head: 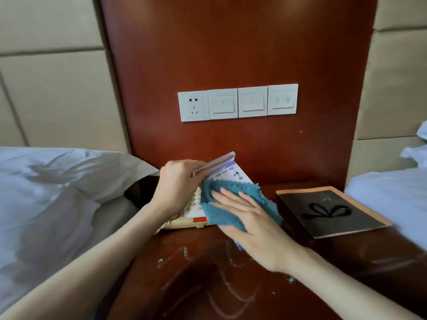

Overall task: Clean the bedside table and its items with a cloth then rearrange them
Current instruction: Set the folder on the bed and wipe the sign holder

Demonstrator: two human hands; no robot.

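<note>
1. Wiping a printed card (233,173) in its stand, the blue cloth (231,204) lies flat on the card's face, above the telephone (189,218) at the back left of the bedside table (184,285).
2. The right hand (249,218) is spread open, pressing the cloth down.
3. The left hand (180,181) pinches the stand's top bar, tilting it; the card's long axis runs up toward that hand.
4. A dark booklet (330,211) lies apart to the right, nearer the right hand.

Left hand (179,181) curled in a grip, right hand (250,219) pressed flat, fingers spread.
</note>
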